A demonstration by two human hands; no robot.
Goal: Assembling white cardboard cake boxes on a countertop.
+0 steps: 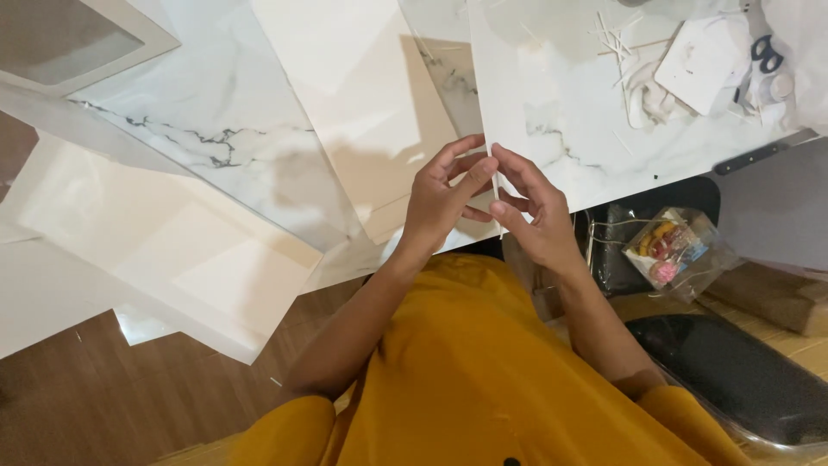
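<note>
Both of my hands meet over the near edge of a white marble-patterned board. My left hand and my right hand together pinch a thin white strip held upright between thumbs and fingertips. The strip is very narrow and partly hidden by my fingers. Under the hands lies a plain cream sheet and the marble-patterned board. My mustard-yellow sleeves and top fill the bottom of the view.
Several white and marble-patterned sheets overlap across the surface to the left. At the far right lie thin white sticks, a white square block, scissors and a knife. A clear bag of small colourful items sits by a dark cushion.
</note>
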